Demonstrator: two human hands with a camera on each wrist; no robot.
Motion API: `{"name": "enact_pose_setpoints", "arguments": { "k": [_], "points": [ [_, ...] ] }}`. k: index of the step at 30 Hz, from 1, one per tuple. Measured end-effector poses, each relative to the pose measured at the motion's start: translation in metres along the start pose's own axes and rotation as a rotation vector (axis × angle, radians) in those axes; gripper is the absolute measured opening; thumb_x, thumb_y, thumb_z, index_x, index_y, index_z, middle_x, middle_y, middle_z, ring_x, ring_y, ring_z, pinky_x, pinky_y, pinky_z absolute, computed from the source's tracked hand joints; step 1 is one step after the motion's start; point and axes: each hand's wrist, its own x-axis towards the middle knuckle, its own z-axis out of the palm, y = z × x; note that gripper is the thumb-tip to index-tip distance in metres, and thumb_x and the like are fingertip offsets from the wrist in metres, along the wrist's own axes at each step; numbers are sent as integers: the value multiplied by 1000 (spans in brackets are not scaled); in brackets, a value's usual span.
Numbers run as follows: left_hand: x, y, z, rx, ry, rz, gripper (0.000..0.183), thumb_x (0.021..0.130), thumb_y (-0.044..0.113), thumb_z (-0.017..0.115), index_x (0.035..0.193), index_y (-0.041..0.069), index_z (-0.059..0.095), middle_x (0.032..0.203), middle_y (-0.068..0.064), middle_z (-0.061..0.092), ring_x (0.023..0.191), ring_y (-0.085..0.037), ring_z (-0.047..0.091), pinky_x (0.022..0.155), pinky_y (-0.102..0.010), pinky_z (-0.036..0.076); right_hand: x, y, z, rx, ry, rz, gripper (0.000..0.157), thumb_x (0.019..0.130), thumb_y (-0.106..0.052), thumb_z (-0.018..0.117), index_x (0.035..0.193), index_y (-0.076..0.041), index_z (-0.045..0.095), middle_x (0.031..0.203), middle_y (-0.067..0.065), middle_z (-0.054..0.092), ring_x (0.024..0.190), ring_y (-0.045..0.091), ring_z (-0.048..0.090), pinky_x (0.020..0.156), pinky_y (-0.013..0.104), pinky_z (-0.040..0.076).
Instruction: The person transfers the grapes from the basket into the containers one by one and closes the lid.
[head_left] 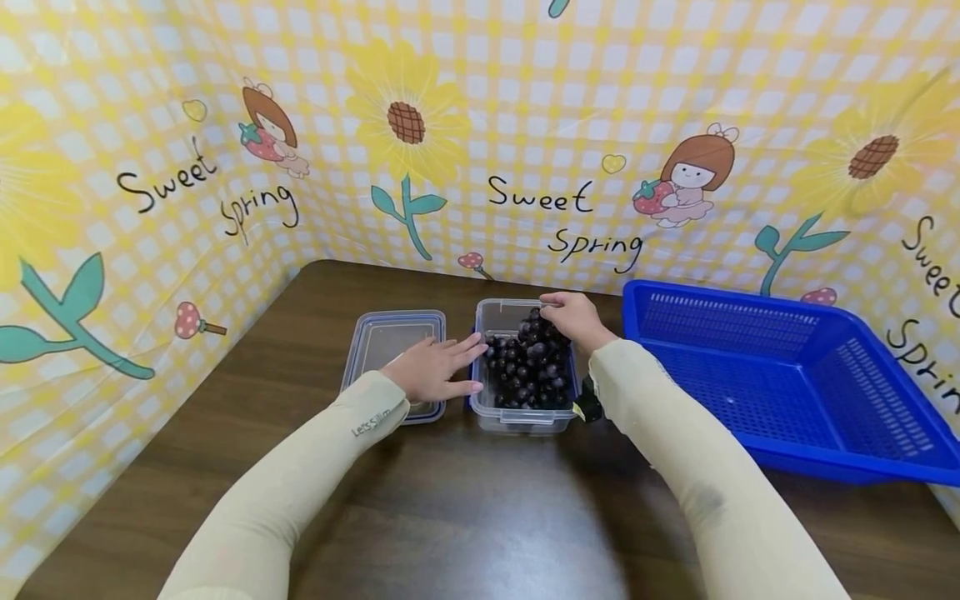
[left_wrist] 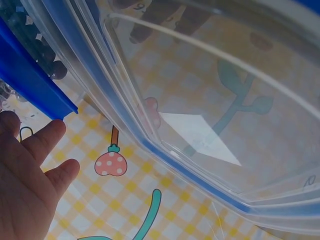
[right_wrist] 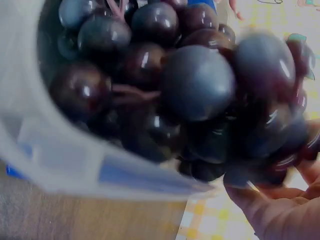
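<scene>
A clear plastic container (head_left: 525,414) full of dark grapes (head_left: 525,371) stands at the middle of the table. My left hand (head_left: 429,371) has its fingers spread and straight, their tips at the container's left side. At the far right corner, my right hand (head_left: 576,319) grips the upper part of the bunch. In the right wrist view the grapes (right_wrist: 197,82) rise above the container's rim, partly blurred, with the right hand's fingers (right_wrist: 280,215) against them. Left of the container lies its clear lid (head_left: 384,337) with a blue seal, partly covered by the left hand and forearm.
A large blue plastic basket (head_left: 757,367) with slotted walls stands to the right, near the right forearm. The brown wooden table (head_left: 465,517) extends in front of the container. A yellow checked cloth (head_left: 510,125) with printed flowers hangs behind and at the sides.
</scene>
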Motion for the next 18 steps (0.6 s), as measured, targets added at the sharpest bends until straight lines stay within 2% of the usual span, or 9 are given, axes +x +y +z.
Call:
{"name": "enact_pose_setpoints", "arguments": {
  "k": [7,13,16,18],
  "points": [
    [0,2,-2,-1,6,14,73,98,55,38,154,13,19,159,-7,13,136,-37,34,110,-60,20,-2,2,-6,-8,-23,-4,37,95,-12,52,129,1,59,133,18,55,122,31,50,100,42,42],
    [1,1,1,6,25,10,73,98,56,37,154,13,19,159,-7,13,136,-37,34,110,-60,21,-7,0,-11,-24,29,-32,36,93,-11,51,127,-1,61,132,18,56,120,31,51,98,43,43],
    [1,0,3,18,28,3,73,98,58,35,154,14,18,159,-6,13,136,-39,33,110,-59,21,-11,1,-11,-92,60,-54,37,93,-11,50,126,-1,61,128,18,59,111,30,55,91,40,45],
    [-1,0,3,42,40,-1,73,98,58,35,154,13,20,159,-6,16,136,-40,33,109,-59,22,-13,2,-11,-166,71,-87,38,92,-11,49,127,-1,61,127,18,60,96,28,57,82,37,46]
  ]
}}
